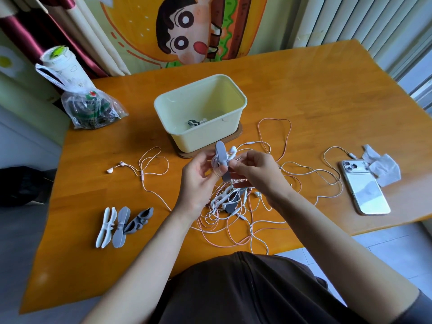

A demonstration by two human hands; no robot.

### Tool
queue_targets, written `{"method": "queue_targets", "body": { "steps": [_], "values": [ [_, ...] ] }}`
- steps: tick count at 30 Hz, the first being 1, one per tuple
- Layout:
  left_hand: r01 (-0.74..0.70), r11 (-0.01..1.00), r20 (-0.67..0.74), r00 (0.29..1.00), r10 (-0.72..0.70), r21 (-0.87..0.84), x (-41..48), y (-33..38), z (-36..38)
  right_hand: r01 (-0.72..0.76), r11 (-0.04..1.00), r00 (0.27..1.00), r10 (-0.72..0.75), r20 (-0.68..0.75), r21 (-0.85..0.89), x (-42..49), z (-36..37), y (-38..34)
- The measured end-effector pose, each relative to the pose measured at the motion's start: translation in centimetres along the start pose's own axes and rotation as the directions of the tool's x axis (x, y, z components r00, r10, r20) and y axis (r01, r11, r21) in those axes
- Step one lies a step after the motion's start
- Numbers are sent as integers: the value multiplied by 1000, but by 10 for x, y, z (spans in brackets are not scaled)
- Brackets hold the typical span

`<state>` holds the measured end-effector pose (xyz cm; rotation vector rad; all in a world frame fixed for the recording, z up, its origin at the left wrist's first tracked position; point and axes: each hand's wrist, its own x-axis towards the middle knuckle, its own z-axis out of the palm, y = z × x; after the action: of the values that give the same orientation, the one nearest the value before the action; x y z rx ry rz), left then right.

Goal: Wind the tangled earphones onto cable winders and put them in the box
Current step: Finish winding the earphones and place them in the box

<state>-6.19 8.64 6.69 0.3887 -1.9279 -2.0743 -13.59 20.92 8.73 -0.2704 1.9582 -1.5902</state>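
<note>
The left hand point(198, 176) holds a grey winder point(221, 152) upright above the counter point(304, 90), just in front of the box point(198, 139). Its grip is curled round the winder's lower half, with the thumb pressed on the face. A white cable point(214, 161) is wrapped round the winder's waist, and an earbud point(232, 149) sticks out at its upper right.

The right hand point(259, 171) meets it from the other side, its grip pinching the cable between thumb and forefinger right beside the winder.

Below the hands a tangle point(233, 211) of white and pink earphones lies on the counter, with further winders partly buried in it. Loops spread toward the box and toward a phone point(364, 190) lying face down on the right. A crumpled tissue point(383, 167) lies just beyond the phone.

One earphone point(117, 166) lies stretched out on the left. Nearer the front edge, three spare winders point(124, 224) lie side by side: white, grey and dark grey.

The cream box stands open on a brown base point(238, 134), and a wound winder point(194, 123) lies on its bottom. At the far left corner are a plastic bag point(91, 111) and a cup point(63, 64).
</note>
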Motion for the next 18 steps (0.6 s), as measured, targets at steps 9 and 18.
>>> {"method": "queue_targets", "body": {
  "steps": [9, 18],
  "values": [
    [129, 991, -60, 990, -131, -25, 2, -8, -1, 100, 995, 988, -100, -122, -8, 3, 7, 10],
    [177, 982, -190, 964, -186, -60, 8, -10, 5, 203, 970, 968, -219, -123, -130, 9, 13, 11]
  ]
}}
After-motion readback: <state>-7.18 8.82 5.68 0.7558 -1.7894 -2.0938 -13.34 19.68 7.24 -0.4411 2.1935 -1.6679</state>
